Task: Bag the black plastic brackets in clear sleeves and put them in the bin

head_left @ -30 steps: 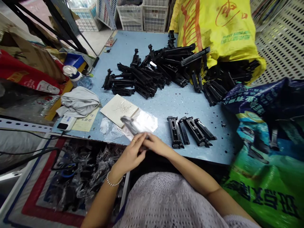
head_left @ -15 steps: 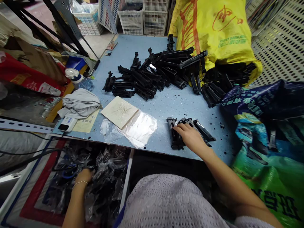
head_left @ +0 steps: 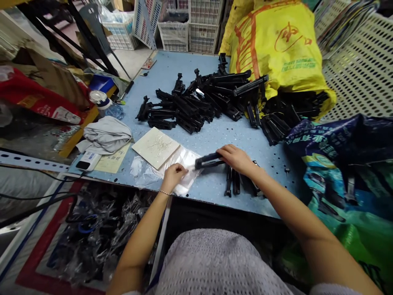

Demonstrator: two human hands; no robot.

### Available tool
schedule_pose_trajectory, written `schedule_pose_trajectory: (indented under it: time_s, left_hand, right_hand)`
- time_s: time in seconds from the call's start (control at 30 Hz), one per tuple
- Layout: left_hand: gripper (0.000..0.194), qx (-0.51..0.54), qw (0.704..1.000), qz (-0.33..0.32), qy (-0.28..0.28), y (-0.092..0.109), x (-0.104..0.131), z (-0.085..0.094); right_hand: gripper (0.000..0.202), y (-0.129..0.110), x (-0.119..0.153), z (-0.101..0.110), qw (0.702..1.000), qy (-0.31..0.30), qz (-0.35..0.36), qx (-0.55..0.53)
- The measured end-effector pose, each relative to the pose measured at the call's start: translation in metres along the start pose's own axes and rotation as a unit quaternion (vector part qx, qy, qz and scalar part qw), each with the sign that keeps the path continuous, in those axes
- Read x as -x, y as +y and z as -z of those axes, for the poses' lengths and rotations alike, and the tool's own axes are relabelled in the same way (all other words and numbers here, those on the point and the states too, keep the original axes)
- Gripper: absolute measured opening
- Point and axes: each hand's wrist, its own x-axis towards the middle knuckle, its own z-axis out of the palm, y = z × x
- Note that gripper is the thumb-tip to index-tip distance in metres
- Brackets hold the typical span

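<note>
My right hand [head_left: 235, 159] grips one end of a long black part [head_left: 208, 160], which points left above the table. Its free end is over the edge of the clear plastic bags [head_left: 184, 180]. My left hand [head_left: 175, 175] is at these bags, thumb and fingers pinched together on the plastic. Under and beside my right hand lie several more black parts [head_left: 232, 182] near the front edge. A pale square board [head_left: 156, 147] with small bits on it rests partly on the bags.
A heap of black parts [head_left: 187, 106] covers the table's middle back. A yellow sack [head_left: 276, 45] spills more. Left are a grey cloth [head_left: 106, 133], a bottle [head_left: 106, 104] and a white device [head_left: 88, 161]. Below left is a bin of bagged parts [head_left: 104, 229].
My left hand has come up from the bin to the plastic bags. My right hand has lifted a black part from the small group and moved it left. The view has shifted slightly.
</note>
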Motion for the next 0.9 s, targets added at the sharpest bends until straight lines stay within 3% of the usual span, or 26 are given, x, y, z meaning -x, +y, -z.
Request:
schedule_pose_trajectory:
  time_s: [0.07, 0.1, 0.17, 0.23, 0.3, 0.37, 0.43, 0.57, 0.67, 0.73, 0.8, 0.9]
  left_hand:
    - [0.019, 0.045, 0.999, 0.021, -0.016, -0.005, -0.004, 0.011]
    - [0.020, 0.053, 0.998, 0.021, -0.015, -0.005, -0.004, 0.014]
    - [0.017, 0.068, 0.998, 0.001, -0.005, -0.002, -0.003, 0.014]
    - [0.006, 0.027, 0.998, -0.053, -0.012, 0.002, 0.000, 0.014]
    - [0.020, -0.077, 0.990, -0.117, -0.016, 0.006, 0.003, 0.017]
    - [0.038, -0.176, 0.972, -0.154, -0.002, 0.007, 0.004, 0.024]
    - [0.050, -0.205, 0.966, -0.159, 0.016, 0.007, 0.004, 0.033]
    - [0.059, -0.143, 0.981, -0.130, 0.014, 0.011, 0.011, 0.045]
    - [0.061, -0.118, 0.981, -0.155, -0.011, 0.026, 0.033, 0.039]
    - [0.062, -0.123, 0.968, -0.200, -0.087, 0.041, 0.054, 0.028]
    - [0.063, -0.131, 0.948, -0.237, -0.165, 0.058, 0.078, 0.022]
    - [0.060, -0.166, 0.946, -0.205, -0.187, 0.066, 0.113, 0.043]
  right_hand:
    - [0.033, -0.016, 0.004, -0.011, 0.977, 0.048, -0.086, -0.187]
    - [0.035, -0.027, 0.004, -0.021, 0.943, 0.053, -0.119, -0.305]
    - [0.039, -0.049, -0.002, -0.048, 0.833, 0.029, -0.164, -0.527]
    - [0.040, -0.067, -0.010, -0.075, 0.736, -0.003, -0.198, -0.647]
    - [0.038, -0.077, -0.014, -0.092, 0.696, 0.006, -0.242, -0.676]
    - [0.036, -0.080, -0.007, -0.097, 0.685, 0.034, -0.276, -0.673]
    - [0.034, -0.079, 0.008, -0.093, 0.674, 0.002, -0.278, -0.684]
    - [0.028, -0.076, 0.031, -0.089, 0.633, -0.152, -0.288, -0.702]
    - [0.025, -0.078, 0.022, -0.100, 0.625, -0.142, -0.317, -0.699]
    - [0.021, -0.085, 0.011, -0.110, 0.664, -0.099, -0.310, -0.673]
    - [0.018, -0.096, 0.003, -0.115, 0.724, -0.070, -0.268, -0.631]
    - [0.017, -0.113, 0.007, -0.105, 0.766, -0.121, -0.154, -0.612]
